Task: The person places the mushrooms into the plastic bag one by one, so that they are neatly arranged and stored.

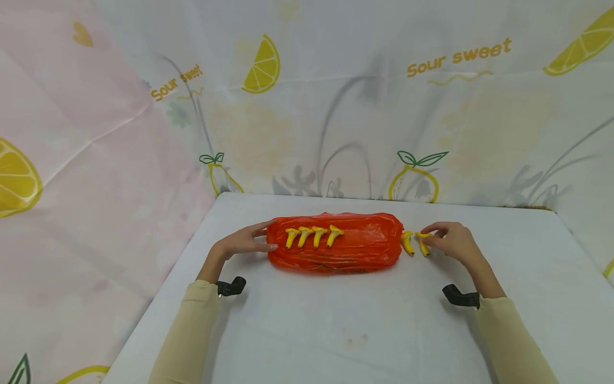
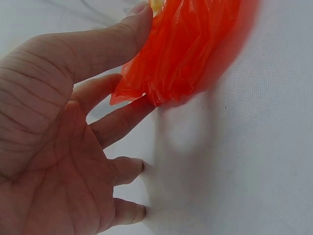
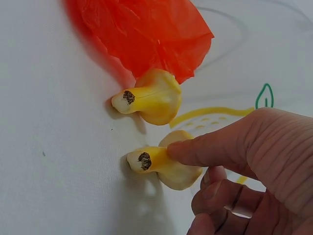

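A long red plastic bag [image 1: 364, 242] lies across the table, its wrinkled film bulging over contents I cannot make out. My left hand [image 1: 242, 241] holds its left end, thumb on one side and fingers on the other. Several yellow toy mushrooms [image 1: 304, 237] lie in a row on the bag's left half. Off its right end, a yellow mushroom [image 3: 154, 97] with a flared cap touches or nearly touches the film. My right hand [image 1: 453, 241] pinches another yellow mushroom [image 3: 168, 159] beside it, thumb on the stem near the cap.
The white table [image 1: 316, 325] ends at a cloth backdrop [image 1: 307, 122] printed with lemons and lettering. A black wrist camera [image 1: 232, 286] sits at the left cuff, and another black camera [image 1: 460, 296] at the right.
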The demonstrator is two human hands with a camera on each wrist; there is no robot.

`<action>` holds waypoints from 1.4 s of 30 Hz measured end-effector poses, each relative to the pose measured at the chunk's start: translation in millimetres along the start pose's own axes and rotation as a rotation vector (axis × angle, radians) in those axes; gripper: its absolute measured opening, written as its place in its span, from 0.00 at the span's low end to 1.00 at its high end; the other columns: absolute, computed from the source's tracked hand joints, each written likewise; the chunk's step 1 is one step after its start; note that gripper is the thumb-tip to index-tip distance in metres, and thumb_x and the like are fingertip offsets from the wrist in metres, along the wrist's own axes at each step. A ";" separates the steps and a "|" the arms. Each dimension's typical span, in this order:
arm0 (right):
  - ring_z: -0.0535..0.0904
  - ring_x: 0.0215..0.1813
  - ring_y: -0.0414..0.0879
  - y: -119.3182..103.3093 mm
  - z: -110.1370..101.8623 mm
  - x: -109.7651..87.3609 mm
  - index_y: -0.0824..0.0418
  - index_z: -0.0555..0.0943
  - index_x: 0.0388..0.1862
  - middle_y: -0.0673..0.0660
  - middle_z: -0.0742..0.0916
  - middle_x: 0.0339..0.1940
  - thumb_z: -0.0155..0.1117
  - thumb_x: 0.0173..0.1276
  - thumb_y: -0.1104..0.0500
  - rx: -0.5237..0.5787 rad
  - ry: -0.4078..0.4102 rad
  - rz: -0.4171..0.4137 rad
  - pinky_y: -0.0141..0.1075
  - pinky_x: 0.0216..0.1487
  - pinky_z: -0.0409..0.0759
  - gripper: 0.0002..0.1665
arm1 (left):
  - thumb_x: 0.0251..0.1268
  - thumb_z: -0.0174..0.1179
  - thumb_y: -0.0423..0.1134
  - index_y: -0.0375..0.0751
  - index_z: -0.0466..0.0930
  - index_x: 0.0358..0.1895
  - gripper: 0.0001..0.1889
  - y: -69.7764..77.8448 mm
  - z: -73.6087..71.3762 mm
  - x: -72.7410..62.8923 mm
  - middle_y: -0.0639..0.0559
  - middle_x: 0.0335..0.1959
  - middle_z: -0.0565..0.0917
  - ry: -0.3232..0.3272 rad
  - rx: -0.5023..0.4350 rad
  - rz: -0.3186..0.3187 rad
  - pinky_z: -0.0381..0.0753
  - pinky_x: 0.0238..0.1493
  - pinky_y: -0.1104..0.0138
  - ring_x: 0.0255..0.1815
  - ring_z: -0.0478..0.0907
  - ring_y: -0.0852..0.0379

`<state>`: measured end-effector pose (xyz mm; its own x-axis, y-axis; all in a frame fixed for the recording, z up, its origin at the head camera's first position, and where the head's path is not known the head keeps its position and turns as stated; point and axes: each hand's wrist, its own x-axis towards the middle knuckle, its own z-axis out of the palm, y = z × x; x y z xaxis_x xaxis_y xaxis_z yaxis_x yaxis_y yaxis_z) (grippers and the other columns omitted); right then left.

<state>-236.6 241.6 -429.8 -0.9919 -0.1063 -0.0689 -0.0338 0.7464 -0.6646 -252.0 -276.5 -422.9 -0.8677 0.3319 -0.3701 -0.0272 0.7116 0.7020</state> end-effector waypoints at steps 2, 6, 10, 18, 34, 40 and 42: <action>0.73 0.32 0.51 0.9 0.2 -0.2 0.67 0.83 0.50 0.56 0.80 0.30 0.67 0.66 0.55 0.003 0.010 0.003 0.37 0.29 0.73 0.19 | 0.59 0.67 0.58 0.57 0.52 0.79 0.47 0.1 -0.1 0.2 0.41 0.76 0.60 -0.002 -0.002 0.000 0.58 0.66 0.35 0.75 0.53 0.38; 0.72 0.33 0.51 2.0 0.6 -0.5 0.67 0.84 0.49 0.56 0.80 0.29 0.67 0.65 0.56 0.005 0.031 -0.008 0.37 0.29 0.70 0.18 | 0.59 0.67 0.57 0.57 0.51 0.79 0.47 0.8 -0.1 0.1 0.41 0.76 0.59 -0.002 -0.001 -0.002 0.58 0.67 0.35 0.75 0.53 0.38; 0.71 0.32 0.51 1.1 0.4 -1.5 0.66 0.84 0.48 0.56 0.78 0.29 0.68 0.65 0.56 0.006 0.052 -0.023 0.37 0.28 0.70 0.17 | 0.59 0.67 0.58 0.57 0.51 0.79 0.48 1.5 0.0 -0.2 0.41 0.76 0.60 -0.002 0.001 -0.001 0.59 0.66 0.36 0.75 0.54 0.38; 0.71 0.33 0.51 -7.3 -5.3 -6.5 0.67 0.84 0.49 0.56 0.77 0.29 0.68 0.66 0.56 0.023 0.080 -0.058 0.36 0.26 0.71 0.18 | 0.59 0.67 0.58 0.57 0.51 0.79 0.48 1.8 -0.3 0.4 0.40 0.76 0.60 -0.004 0.001 -0.002 0.58 0.66 0.35 0.75 0.54 0.38; 0.71 0.36 0.52 -22.4 -15.3 -5.7 0.64 0.85 0.49 0.57 0.76 0.29 0.70 0.65 0.53 0.090 0.100 -0.069 0.34 0.24 0.70 0.19 | 0.59 0.67 0.58 0.56 0.51 0.79 0.48 3.5 -0.1 -1.8 0.39 0.75 0.61 -0.004 0.004 -0.013 0.58 0.67 0.36 0.75 0.53 0.38; 0.70 0.34 0.52 -29.7 -15.8 -5.2 0.64 0.85 0.48 0.57 0.75 0.28 0.71 0.65 0.51 0.134 0.105 -0.087 0.34 0.23 0.69 0.20 | 0.59 0.67 0.58 0.57 0.51 0.79 0.48 2.8 -0.2 -1.1 0.39 0.75 0.61 -0.003 0.004 -0.013 0.58 0.67 0.35 0.75 0.53 0.37; 0.70 0.35 0.51 -33.1 -15.3 -5.1 0.64 0.85 0.49 0.57 0.75 0.28 0.71 0.65 0.50 0.144 0.105 -0.096 0.34 0.23 0.69 0.21 | 0.59 0.67 0.58 0.58 0.51 0.79 0.47 2.8 -0.1 -1.4 0.40 0.75 0.61 -0.004 0.002 -0.013 0.57 0.67 0.35 0.75 0.53 0.38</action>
<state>-232.2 227.5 -396.0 -0.9926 -0.0976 0.0724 -0.1181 0.6334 -0.7647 -251.0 -275.0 -420.3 -0.8653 0.3251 -0.3815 -0.0374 0.7171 0.6960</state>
